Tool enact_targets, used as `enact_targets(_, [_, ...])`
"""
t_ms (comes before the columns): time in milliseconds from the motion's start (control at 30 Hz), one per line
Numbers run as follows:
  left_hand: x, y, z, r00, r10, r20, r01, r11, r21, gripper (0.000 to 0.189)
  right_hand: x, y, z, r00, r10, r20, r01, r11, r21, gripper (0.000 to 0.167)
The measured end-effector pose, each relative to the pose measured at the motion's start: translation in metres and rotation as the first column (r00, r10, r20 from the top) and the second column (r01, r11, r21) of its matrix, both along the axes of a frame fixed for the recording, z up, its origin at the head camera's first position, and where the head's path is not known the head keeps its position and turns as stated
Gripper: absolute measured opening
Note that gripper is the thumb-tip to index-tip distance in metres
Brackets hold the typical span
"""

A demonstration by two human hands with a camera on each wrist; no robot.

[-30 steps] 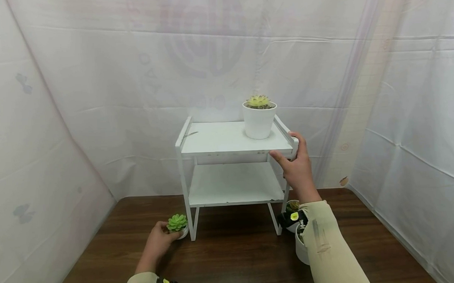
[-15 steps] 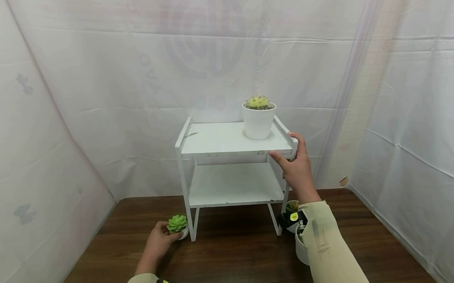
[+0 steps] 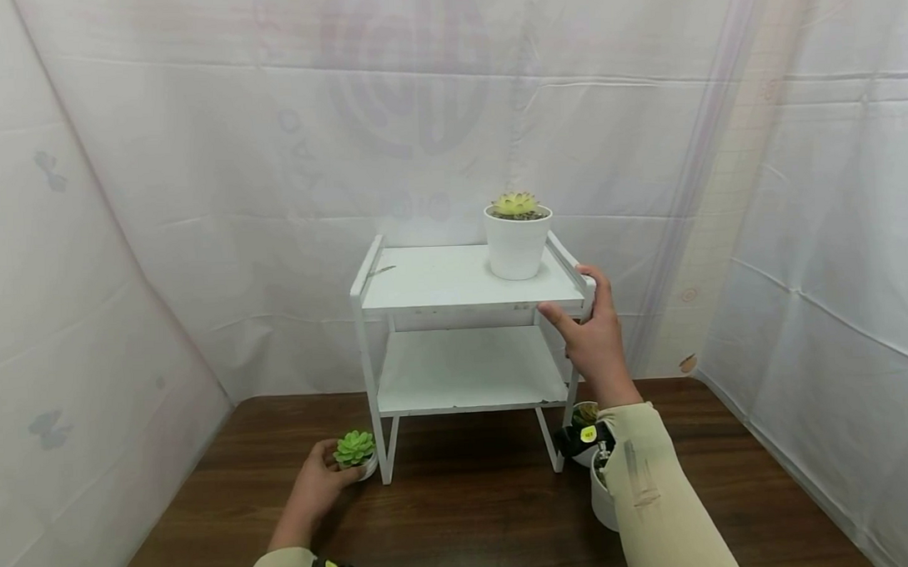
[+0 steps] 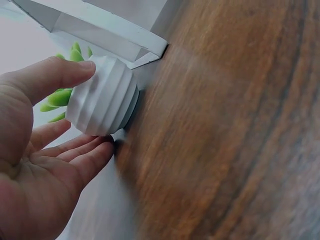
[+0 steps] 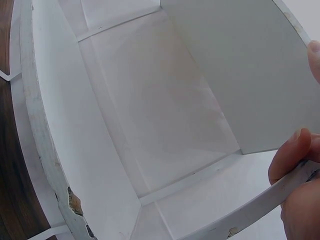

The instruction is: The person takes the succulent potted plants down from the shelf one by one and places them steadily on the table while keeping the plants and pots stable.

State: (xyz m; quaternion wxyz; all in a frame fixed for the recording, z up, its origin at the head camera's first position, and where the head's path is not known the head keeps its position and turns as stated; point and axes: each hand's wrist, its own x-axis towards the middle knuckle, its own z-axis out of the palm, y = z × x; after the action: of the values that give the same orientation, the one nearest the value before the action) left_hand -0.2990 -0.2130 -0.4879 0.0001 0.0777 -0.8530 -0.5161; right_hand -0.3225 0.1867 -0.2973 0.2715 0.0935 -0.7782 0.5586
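Note:
Low on the left, my left hand holds a small potted succulent with bright green leaves. Its ribbed white pot sits between thumb and fingers in the left wrist view, base at the wooden table. The succulent is right beside the left front leg of a white two-tier shelf. My right hand grips that shelf at its upper right front corner. Some of its fingers curl round the upright in the right wrist view. A yellow-green succulent in a white pot stands on the top tier, right of centre.
Partly behind my right sleeve, two more potted plants stand on the table: a farther pot by the right shelf leg and a nearer white pot. The brown wooden table meets white sheet walls on three sides.

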Motion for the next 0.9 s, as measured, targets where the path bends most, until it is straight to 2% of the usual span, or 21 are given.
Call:
enact_targets(233, [0.005,0.001,0.007,1.000,-0.010,-0.008,0.010,1.000,0.003,0.090,0.001,0.000,0.000,1.000,0.011,0.006,-0.011,1.000,-0.012,0.077])
enact_targets(533, [0.010,-0.001,0.023,0.999,-0.045,-0.015,0.043,0.995,-0.091,0.091,0.003,-0.001,0.001,0.999,0.037,0.038,-0.035,0.999,-0.034,0.079])
enact_targets(900, [0.017,0.001,0.043,0.995,-0.095,-0.003,0.094,0.987,-0.127,0.089,0.003,0.000,0.001,0.999,0.022,0.040,-0.022,1.000,-0.021,0.078])
